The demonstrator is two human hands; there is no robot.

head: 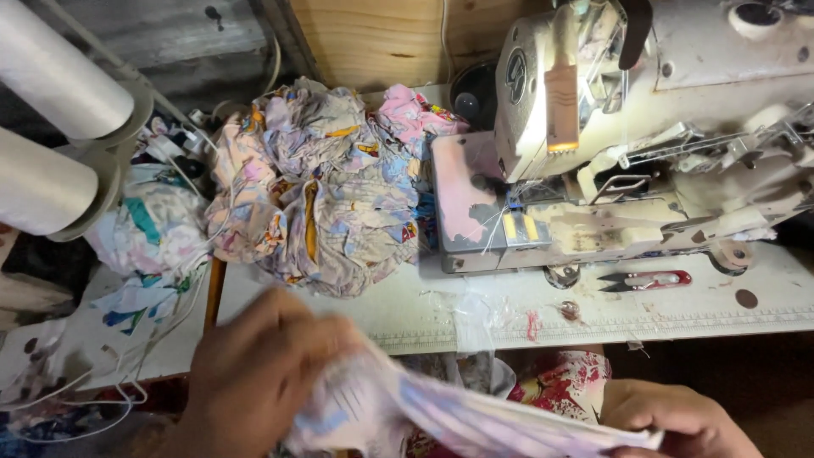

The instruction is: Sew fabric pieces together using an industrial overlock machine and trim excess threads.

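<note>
The left hand [254,382] and right hand [678,420] are each closing their grip on one end of a pale printed cloth strip [441,416], stretching it below the desk's [678,318] near edge. Crumpled printed fabric [322,187] is piling at the far-left corner beside the sewing machine [644,136].

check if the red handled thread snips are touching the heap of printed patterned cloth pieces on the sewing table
Apart. The head view shows the red-handled thread snips lying on the table right of the heap of printed cloth pieces, with bare white tabletop between them.
</note>
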